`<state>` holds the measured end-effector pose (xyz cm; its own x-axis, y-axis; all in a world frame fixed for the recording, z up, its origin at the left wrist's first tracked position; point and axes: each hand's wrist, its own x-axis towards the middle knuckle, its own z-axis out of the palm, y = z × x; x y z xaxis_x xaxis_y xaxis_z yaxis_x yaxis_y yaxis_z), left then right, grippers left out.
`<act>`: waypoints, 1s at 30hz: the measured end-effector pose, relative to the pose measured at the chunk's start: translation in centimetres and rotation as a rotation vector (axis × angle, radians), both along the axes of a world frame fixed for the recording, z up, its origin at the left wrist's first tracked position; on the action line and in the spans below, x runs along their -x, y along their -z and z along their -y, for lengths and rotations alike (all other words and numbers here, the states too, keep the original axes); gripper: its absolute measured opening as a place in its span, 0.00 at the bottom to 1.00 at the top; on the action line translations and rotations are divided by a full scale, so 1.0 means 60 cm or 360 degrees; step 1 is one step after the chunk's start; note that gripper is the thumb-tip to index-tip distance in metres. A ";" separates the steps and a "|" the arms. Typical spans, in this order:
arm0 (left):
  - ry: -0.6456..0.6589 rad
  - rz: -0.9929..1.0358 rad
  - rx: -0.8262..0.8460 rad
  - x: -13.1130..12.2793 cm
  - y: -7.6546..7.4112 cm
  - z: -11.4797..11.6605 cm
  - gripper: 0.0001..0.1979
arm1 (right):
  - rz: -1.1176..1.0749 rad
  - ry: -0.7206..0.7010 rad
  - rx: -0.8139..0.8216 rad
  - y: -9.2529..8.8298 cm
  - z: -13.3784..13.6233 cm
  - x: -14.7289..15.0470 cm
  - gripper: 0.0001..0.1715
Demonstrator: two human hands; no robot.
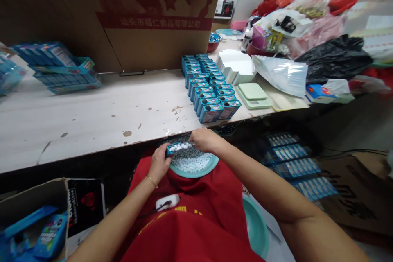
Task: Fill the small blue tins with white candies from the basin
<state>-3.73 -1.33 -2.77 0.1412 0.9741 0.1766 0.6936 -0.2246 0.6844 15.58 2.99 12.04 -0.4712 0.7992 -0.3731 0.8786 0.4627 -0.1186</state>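
Observation:
A teal bowl full of small white candies rests on the red apron, just below the table's front edge. Over the bowl's left side, my left hand grips a small blue tin by its end. White candies lie at the tin's opening. My right hand is closed above the bowl's back right, its fingertips beside the candies near the tin. What it holds is too small and blurred to name.
Two rows of blue tins stand on the white table, beside a pale green scale. Blue packs sit left, before a large carton. An open box is lower left; another teal bowl lies right.

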 end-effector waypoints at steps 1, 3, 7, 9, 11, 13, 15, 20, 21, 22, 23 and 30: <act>-0.0003 0.0004 0.0004 0.000 0.001 0.000 0.23 | 0.0048 -0.0030 -0.0003 -0.007 0.001 0.009 0.19; -0.0005 0.0014 0.0013 0.000 0.003 0.000 0.23 | 0.0092 -0.0065 0.0001 -0.018 0.000 0.023 0.20; -0.0024 0.0080 0.0051 0.003 0.001 -0.001 0.22 | 0.0083 -0.0076 -0.0009 -0.024 -0.005 0.017 0.20; -0.0060 0.0150 0.0083 0.009 -0.003 0.001 0.20 | 0.0051 -0.0045 -0.0012 -0.013 -0.005 -0.010 0.19; -0.0100 0.0213 0.0108 0.019 -0.007 0.007 0.19 | -0.0006 0.0046 0.0030 0.019 -0.004 -0.049 0.19; -0.0134 0.0263 0.0123 0.029 -0.011 0.013 0.17 | -0.0084 0.0182 0.0130 0.073 0.000 -0.087 0.19; -0.0165 0.0305 0.0149 0.038 -0.012 0.019 0.17 | -0.0134 0.0361 0.0237 0.142 0.006 -0.109 0.20; -0.0210 0.0355 0.0166 0.043 -0.009 0.021 0.17 | -0.0159 0.0681 0.0169 0.286 0.032 -0.064 0.21; -0.0208 0.0350 0.0164 0.041 -0.009 0.019 0.17 | -0.0192 0.0670 0.0178 0.301 0.037 -0.048 0.21; -0.0203 0.0340 0.0167 0.040 -0.009 0.018 0.17 | -0.0233 0.0658 0.0194 0.312 0.041 -0.033 0.20; -0.0199 0.0334 0.0173 0.038 -0.011 0.016 0.17 | -0.0280 0.0646 0.0218 0.320 0.043 -0.022 0.19; -0.0194 0.0370 0.0196 0.031 -0.020 0.011 0.18 | -0.0706 0.0625 0.0560 0.338 0.034 -0.056 0.22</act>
